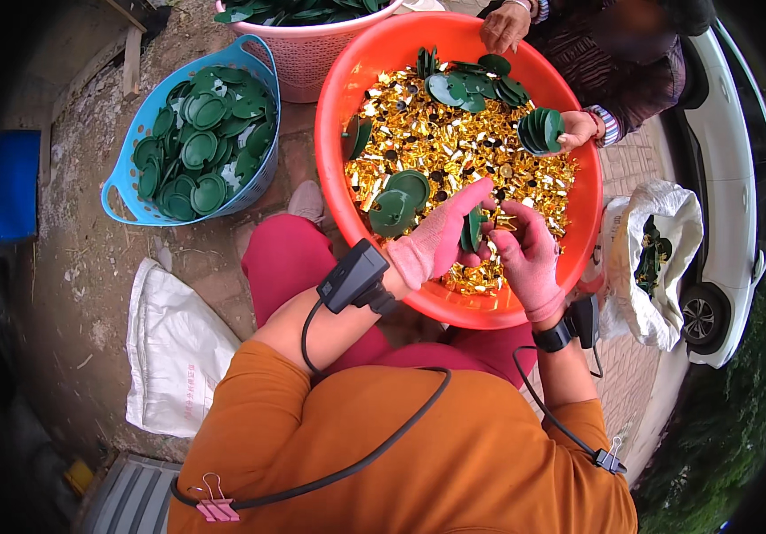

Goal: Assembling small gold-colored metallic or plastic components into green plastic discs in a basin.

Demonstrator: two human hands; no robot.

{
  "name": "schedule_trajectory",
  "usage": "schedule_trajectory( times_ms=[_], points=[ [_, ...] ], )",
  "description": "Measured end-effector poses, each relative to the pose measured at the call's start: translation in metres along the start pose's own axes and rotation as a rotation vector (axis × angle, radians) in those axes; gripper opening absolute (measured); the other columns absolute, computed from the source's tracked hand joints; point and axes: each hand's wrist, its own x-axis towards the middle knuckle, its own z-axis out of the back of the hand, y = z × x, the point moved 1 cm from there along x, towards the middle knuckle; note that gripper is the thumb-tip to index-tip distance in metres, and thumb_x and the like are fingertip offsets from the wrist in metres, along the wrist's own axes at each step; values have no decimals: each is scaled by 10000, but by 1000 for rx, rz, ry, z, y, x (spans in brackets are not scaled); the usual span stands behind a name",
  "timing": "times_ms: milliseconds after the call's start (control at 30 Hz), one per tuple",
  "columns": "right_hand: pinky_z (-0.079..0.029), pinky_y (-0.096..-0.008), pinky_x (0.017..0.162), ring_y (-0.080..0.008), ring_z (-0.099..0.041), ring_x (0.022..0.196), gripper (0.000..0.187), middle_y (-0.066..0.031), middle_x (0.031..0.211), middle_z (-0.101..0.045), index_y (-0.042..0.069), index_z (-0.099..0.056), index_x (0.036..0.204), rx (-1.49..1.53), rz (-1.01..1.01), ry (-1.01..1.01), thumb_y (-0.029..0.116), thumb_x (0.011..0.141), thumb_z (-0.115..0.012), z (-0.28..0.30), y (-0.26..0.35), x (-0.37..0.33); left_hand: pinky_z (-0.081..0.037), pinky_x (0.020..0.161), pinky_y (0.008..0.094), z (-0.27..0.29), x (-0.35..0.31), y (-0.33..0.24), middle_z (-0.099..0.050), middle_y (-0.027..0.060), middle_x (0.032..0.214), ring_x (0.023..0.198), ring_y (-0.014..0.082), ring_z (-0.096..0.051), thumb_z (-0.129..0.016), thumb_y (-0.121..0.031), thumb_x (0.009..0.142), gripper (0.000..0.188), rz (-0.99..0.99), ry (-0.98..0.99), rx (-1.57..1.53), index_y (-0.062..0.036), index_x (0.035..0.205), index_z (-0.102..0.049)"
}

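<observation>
My left hand [443,233], in a pink glove, is closed around a few dark green plastic discs [470,230] held on edge. Close beside it, my right hand [531,265], also gloved in pink, has its fingers bent in toward the discs; what its fingertips pinch is too small to make out. Both hands are over the near side of a big orange-red tub [334,165]. Small shiny gold pieces [476,165] and dark bits fill it. More green discs [394,212] lie on the gold pieces left of my hands.
Across the tub, a co-worker's hand [579,130] holds a stack of green discs; their other hand [506,27] rests at the rim. Discs fill a blue basket [125,182] and a pink basket [290,55]. White sacks [174,351] flank me. A white car [728,169] stands right.
</observation>
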Motion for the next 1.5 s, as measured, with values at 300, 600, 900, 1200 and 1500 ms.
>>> schedule_trajectory(
  times_ms=[300,600,900,1200,1500],
  points=[
    [-527,-300,753,-202,-649,892,374,-116,1041,-636,23,-544,1226,-380,127,297,21,864,-637,-2,32,19,-429,362,235,4,-15,-8,-614,52,721,515,164,-608,-431,-566,944,502,-71,71,139,-94,1027,-581],
    [-413,-224,536,-83,-516,607,222,1,801,-561,60,-541,1032,143,-298,307,255,955,-613,-23,20,14,-503,665,367,18,-16,0,-573,157,871,768,308,-604,-521,-311,958,301,-1285,-143,1334,-31,1068,-505],
    [-435,-249,567,-83,-527,659,248,9,775,-574,49,-550,1102,176,-495,296,251,963,-590,-9,30,15,-464,482,298,6,-15,-10,-595,81,752,545,203,-590,-507,-455,946,414,-413,-22,568,-43,983,-525],
    [-491,-445,687,-358,-606,786,357,-146,897,-591,40,-527,1148,-1059,599,591,153,835,-655,10,59,30,-407,351,247,7,-10,-9,-642,71,703,479,199,-589,-379,-616,929,568,142,149,119,-113,926,-642],
    [-445,-263,547,-89,-512,599,230,-32,784,-559,-11,-534,1008,81,-241,139,217,980,-534,-48,2,26,-546,551,282,37,-2,-9,-484,156,1161,920,226,-591,-494,-89,924,326,-1068,-161,1548,-15,1240,-465]
  ],
)
